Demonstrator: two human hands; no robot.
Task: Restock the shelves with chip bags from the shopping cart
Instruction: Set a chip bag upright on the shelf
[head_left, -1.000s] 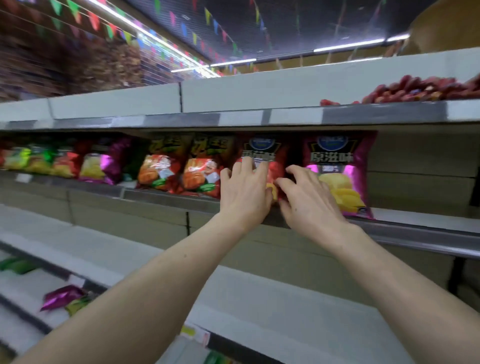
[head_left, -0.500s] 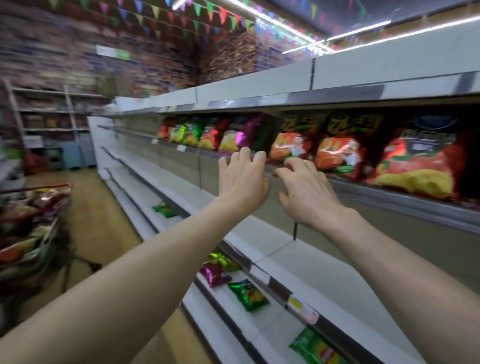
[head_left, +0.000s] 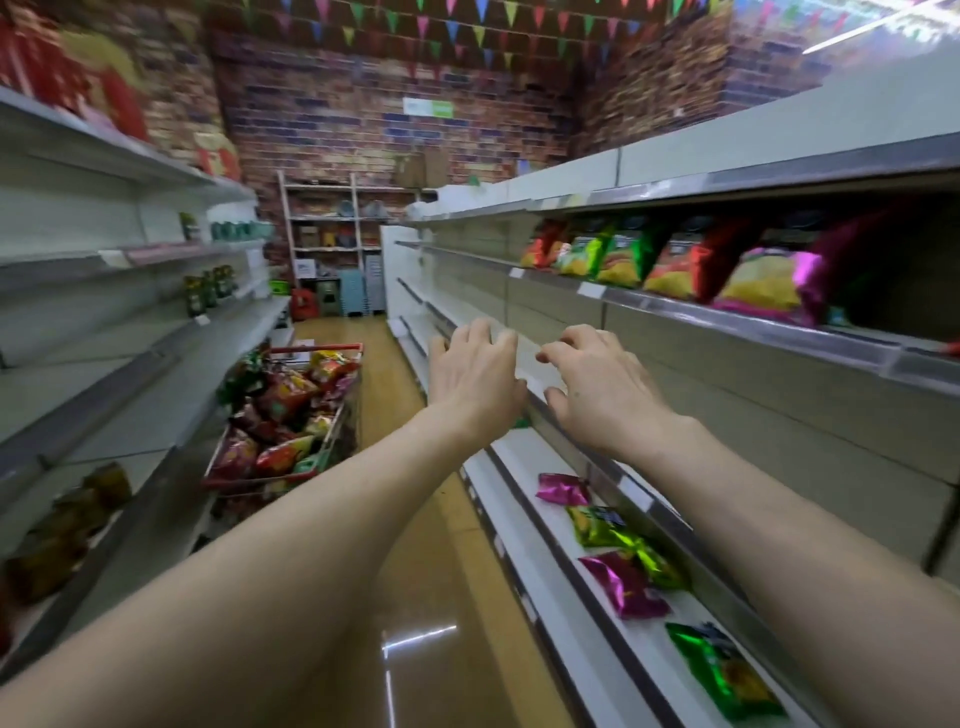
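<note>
Left hand (head_left: 475, 374) and right hand (head_left: 605, 387) both empty, fingers loosely bent. Remaining glossy foil chip bags (head_left: 280, 400) heaped in red wire shopping cart (head_left: 317, 347), below-left of left hand. Judged light, slippery, crushable; grip top seam.

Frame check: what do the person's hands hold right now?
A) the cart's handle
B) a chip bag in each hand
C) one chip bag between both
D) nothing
D: the left hand and the right hand are both empty, fingers loosely curled, well short of the shopping cart.
</note>
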